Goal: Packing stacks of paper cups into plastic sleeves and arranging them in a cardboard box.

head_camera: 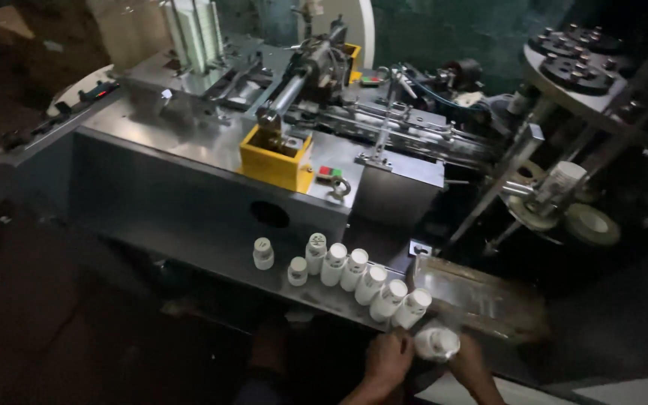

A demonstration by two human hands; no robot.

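Observation:
My left hand (388, 360) and my right hand (472, 365) are together at the bottom of the view, both closed around one small white bottle (436, 343) held between them. Just above them a row of several white bottles (354, 270) lies on a grey metal shelf (219, 259) at the front of the machine. One bottle (263, 253) stands apart at the left end of that row, and another bottle (298, 271) stands next to it.
A large grey metal machine (189, 150) fills the view, with a yellow block (275, 161) on top and a round hole (269, 214) in its front. A clear chute (481, 296) lies right of the bottles. Round discs (575, 64) and rollers (592, 225) sit far right.

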